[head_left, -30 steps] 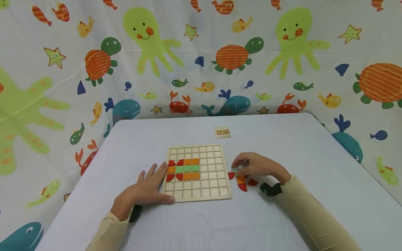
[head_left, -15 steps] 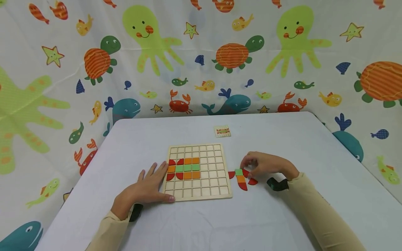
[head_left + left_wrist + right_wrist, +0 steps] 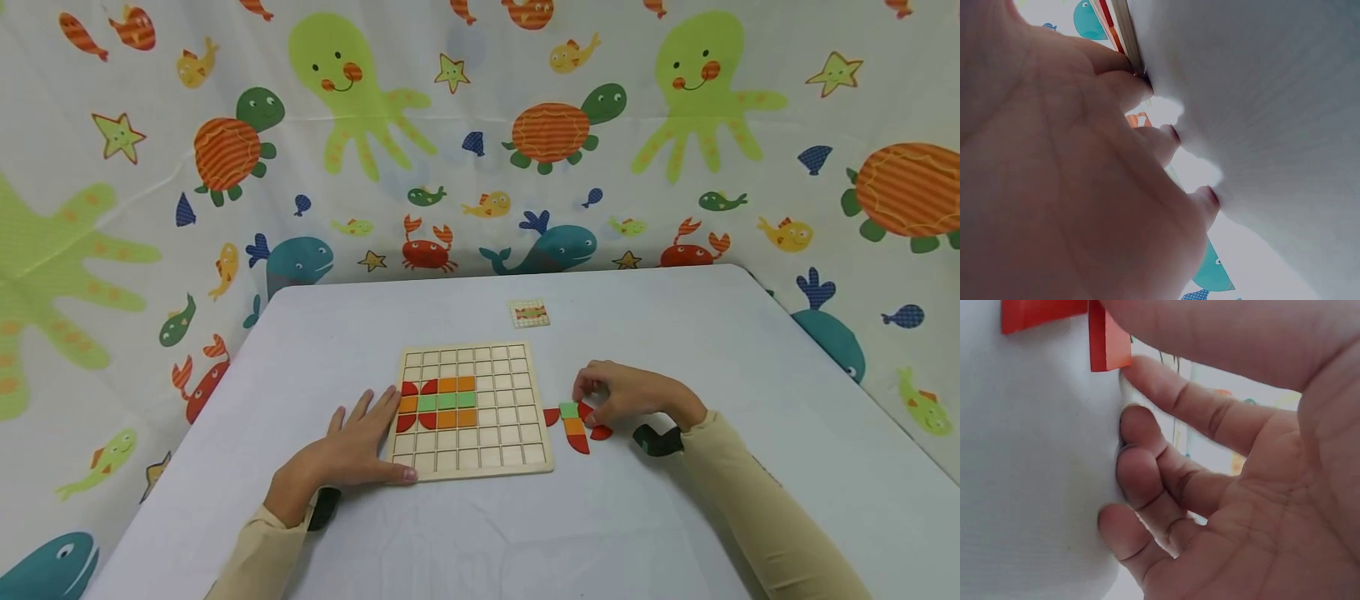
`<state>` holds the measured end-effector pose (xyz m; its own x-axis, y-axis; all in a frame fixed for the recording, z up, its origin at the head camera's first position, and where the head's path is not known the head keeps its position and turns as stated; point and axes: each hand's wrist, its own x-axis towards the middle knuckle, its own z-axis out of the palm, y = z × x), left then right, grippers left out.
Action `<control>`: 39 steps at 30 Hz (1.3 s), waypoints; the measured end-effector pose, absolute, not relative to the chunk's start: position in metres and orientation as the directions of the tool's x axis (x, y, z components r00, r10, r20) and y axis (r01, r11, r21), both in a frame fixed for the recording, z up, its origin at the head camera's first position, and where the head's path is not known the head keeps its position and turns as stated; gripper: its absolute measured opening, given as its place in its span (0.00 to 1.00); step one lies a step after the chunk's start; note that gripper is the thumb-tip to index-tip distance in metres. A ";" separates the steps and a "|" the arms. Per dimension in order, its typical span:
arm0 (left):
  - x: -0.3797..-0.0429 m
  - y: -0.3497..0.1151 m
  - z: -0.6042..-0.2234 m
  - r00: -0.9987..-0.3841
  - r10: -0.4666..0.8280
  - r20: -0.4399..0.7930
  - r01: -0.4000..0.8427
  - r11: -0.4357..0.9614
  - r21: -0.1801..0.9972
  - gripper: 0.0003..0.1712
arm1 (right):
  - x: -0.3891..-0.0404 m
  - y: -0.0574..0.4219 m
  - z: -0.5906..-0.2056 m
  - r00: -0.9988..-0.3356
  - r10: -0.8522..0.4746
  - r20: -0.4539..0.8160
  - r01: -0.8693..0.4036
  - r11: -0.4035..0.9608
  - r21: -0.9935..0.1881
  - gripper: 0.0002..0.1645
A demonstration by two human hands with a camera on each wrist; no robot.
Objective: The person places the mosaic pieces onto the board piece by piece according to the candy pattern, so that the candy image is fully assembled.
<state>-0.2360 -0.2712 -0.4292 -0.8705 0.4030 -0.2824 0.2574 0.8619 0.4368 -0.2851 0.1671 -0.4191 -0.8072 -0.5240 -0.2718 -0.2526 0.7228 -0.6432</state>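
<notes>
My left hand [image 3: 347, 454] rests with spread fingers at the left side of a wooden grid board [image 3: 508, 435]; its thumb touches the near left corner. Red, orange and green tiles [image 3: 447, 401] fill part of the board's left half. To the right of the board, my right hand [image 3: 633, 396] has thumb and index finger at a red curved tile [image 3: 1110, 340], which they appear to pinch. Beside it lie a green square tile [image 3: 569, 411], an orange tile [image 3: 573, 427] and several red curved tiles [image 3: 577, 443].
A small pattern card [image 3: 529, 313] lies behind the board on the white table [image 3: 465, 542]. A curtain [image 3: 457, 92] printed with sea animals hangs behind and at the sides.
My right hand has shifted right, off the green tile, which now shows fully, to the red curved tile. The left hand and board stay in place.
</notes>
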 end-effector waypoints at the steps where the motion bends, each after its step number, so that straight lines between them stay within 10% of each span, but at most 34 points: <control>1: -0.236 -0.271 -0.429 -0.871 0.403 -0.282 0.257 0.862 0.437 0.79 | -0.285 0.166 -0.419 -0.809 -0.521 -0.273 -0.251 0.726 -0.640 0.19; 39: -0.237 -0.273 -0.433 -0.869 0.402 -0.287 0.248 0.858 0.450 0.79 | -0.288 0.164 -0.415 -0.869 -0.465 -0.168 -0.280 0.743 -0.609 0.10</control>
<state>-0.2369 -0.2730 -0.4327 -0.8695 0.4022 -0.2869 0.2482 0.8577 0.4502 -0.2878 0.1645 -0.4152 -0.8691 -0.4651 -0.1683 -0.2795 0.7426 -0.6086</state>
